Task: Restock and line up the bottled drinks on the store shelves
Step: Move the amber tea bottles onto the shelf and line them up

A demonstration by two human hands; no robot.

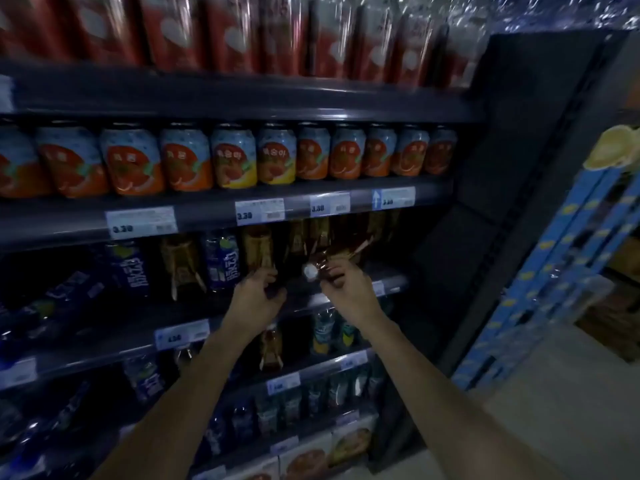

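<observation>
Both hands reach into the third shelf of a dark drinks rack. My left hand is wrapped around the base of an upright brown tea bottle. My right hand grips the neck of another brown bottle, which is tipped on its side with its white cap pointing toward me. More brown bottles stand behind them. To the left stand a blue-labelled bottle and one more brown bottle.
Orange and yellow cans fill the shelf above, red cans the top one. Price tags line the shelf edges. Lower shelves hold more bottles and boxes. Blue cartons are stacked at right beside the pale floor.
</observation>
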